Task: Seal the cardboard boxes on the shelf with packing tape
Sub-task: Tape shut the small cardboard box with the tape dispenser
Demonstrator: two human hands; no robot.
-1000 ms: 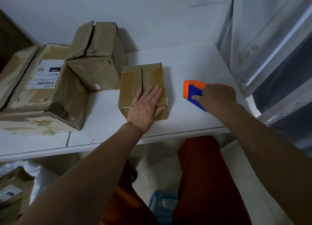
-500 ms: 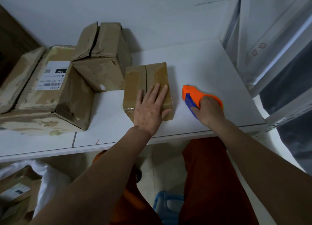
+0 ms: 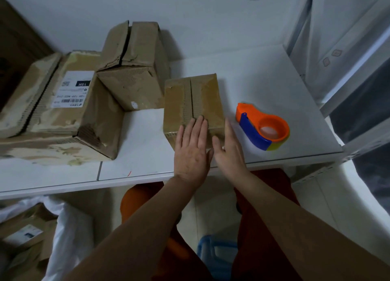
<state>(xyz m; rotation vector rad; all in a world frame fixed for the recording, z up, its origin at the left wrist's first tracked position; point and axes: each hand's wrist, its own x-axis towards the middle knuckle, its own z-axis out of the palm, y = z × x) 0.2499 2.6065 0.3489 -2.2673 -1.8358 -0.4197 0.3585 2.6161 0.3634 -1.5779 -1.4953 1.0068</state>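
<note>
The small cardboard box (image 3: pixel 193 103) is sitting near the front edge of the white shelf (image 3: pixel 263 76), its top flaps closed along a centre seam. The left hand (image 3: pixel 192 152) is lying flat on the box's near end, fingers straight and gripping nothing. The right hand (image 3: pixel 229 147) is standing edge-on against the box's right side, fingers straight too. The orange and blue tape dispenser (image 3: pixel 262 127) is lying untouched just to the right. Two bigger, battered boxes (image 3: pixel 130 69) are resting further left.
</note>
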